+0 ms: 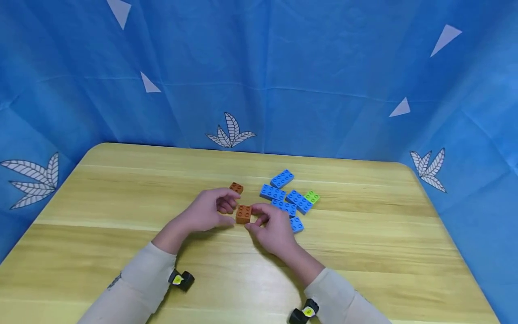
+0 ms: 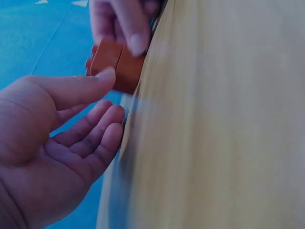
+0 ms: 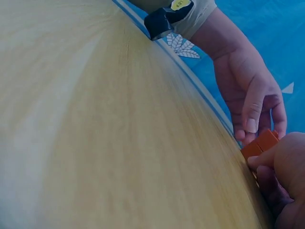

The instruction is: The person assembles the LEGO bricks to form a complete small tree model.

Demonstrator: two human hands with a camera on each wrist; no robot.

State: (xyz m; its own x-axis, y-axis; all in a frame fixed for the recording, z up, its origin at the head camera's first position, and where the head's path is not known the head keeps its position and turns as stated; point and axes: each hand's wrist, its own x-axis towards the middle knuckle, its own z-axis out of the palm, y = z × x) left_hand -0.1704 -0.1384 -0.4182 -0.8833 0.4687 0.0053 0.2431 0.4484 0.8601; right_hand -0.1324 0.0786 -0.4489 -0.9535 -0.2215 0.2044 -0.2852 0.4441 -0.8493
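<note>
Near the middle of the worktop (image 1: 364, 252), a brown stack (image 1: 243, 214) sits between the two hands, studs facing up. A seam across its side, seen in both wrist views, shows two bricks, one on top of the other. The right hand (image 1: 276, 228) holds the stack by its right side, pinching it between thumb and fingers. The left hand (image 1: 207, 210) is wide, with its thumb well apart from its gently bent fingers, and faces the stack from the left; the thumb tip comes very near it, but whether they touch I cannot tell. Just beyond the left fingers lies another brown brick (image 1: 236, 187), partly covered by them. To the right of it, five blue bricks (image 1: 273, 192) lie in a loose group at different angles, the farthest (image 1: 282, 178) set slantwise and the nearest (image 1: 297, 224) partly hidden behind the right hand. A green brick (image 1: 312, 197) is right up against the far right end of one of them. Pale sleeves (image 1: 141, 274) cover the forearms, each with a black camera (image 1: 186, 281) at the cuff. Behind the worktop hangs a blue cloth (image 1: 323, 67) printed with leaves and white triangles.
</note>
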